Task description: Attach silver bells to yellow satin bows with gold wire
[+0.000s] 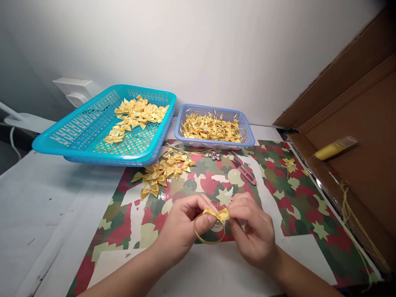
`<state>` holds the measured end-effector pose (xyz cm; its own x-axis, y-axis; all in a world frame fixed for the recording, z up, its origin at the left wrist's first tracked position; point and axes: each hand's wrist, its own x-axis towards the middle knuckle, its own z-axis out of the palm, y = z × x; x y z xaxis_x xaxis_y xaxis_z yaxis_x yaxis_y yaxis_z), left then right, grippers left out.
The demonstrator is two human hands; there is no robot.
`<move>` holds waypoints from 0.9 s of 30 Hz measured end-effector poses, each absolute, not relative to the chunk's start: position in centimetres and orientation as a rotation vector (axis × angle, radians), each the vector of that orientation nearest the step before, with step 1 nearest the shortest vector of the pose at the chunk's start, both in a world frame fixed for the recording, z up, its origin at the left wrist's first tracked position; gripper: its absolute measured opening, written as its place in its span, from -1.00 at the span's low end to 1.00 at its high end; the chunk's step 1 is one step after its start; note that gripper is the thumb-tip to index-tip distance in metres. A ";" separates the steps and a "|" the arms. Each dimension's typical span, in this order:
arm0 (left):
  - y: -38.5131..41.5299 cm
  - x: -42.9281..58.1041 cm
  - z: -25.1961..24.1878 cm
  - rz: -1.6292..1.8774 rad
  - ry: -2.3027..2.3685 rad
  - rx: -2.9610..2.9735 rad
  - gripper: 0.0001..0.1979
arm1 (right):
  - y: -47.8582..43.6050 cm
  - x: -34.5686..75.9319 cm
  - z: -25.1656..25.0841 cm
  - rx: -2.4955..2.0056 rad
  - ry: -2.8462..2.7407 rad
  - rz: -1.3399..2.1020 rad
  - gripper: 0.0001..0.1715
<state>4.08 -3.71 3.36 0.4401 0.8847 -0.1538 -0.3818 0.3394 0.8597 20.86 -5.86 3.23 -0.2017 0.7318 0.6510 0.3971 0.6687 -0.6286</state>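
My left hand (190, 220) pinches a yellow ribbon bow (222, 214) between thumb and fingers. A gold wire loop (209, 242) hangs below the bow, and a small silvery piece (217, 223) shows inside it. My right hand (252, 227) closes its fingertips on the bow's right end. Just beyond my hands, on the patterned paper, lies a pile of yellow bows (167, 171). Pink-handled thread snips (244, 170) and a few silver bells or beads (214, 156) sit nearby, beside gold wires (188, 151).
A turquoise basket (105, 154) at the left holds yellow bows. Behind, a lavender basket (216, 144) is filled with bows on gold wire. A cardboard wall (352, 95) borders the right side, with a yellow-filled tube (335, 148) and hanging yellow strands (355, 222). White wall stands behind.
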 end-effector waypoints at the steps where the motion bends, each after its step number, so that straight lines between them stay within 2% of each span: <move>1: -3.6 4.1 3.3 0.881 0.701 0.823 -0.76 | -5.8 20.9 3.2 -0.891 -1.826 0.398 -0.74; 9: -3.5 4.2 3.6 0.693 0.712 0.653 -0.78 | -5.6 21.1 2.9 -0.855 -1.845 0.385 -0.71; 27: -3.4 4.1 4.0 0.558 0.802 0.681 -0.82 | -5.4 21.2 2.4 -0.831 -1.831 0.459 -0.75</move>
<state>4.14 -3.38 3.96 0.5765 0.6774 -0.4570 -0.1924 0.6561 0.7297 21.22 -5.35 2.42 -0.2329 0.7228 0.6506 0.3303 0.6880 -0.6462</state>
